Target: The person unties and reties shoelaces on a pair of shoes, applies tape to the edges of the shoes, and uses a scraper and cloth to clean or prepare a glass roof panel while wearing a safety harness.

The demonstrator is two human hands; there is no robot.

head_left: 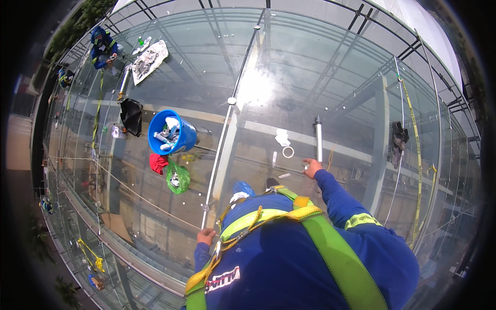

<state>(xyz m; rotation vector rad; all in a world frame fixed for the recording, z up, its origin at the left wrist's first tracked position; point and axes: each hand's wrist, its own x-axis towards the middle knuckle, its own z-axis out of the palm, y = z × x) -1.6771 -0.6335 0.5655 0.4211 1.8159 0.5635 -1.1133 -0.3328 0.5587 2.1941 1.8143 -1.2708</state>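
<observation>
My right hand [311, 168] is over the glass with its fingers pinched together; a small pale bit shows at the fingertips, too small to name. Just beyond it lies a grey sealant gun [319, 139], its long tube pointing away from me. To the left of the gun are a white tape roll [284, 154], a crumpled white paper [282, 137] and a thin pale strip [274, 158]. My left hand [206, 236] is low beside my body, near the white joint line [219, 155]. Its fingers are curled, and what they may hold is hidden.
A blue bucket [184, 138] of used tubes stands left, by a red cloth [158, 163] and a green plastic bag [177, 179]. Farther off lie a black bag [131, 117] and a littered sheet [150, 61], near a co-worker [103, 48]. Ropes and yellow tape [413, 119] cross the glass.
</observation>
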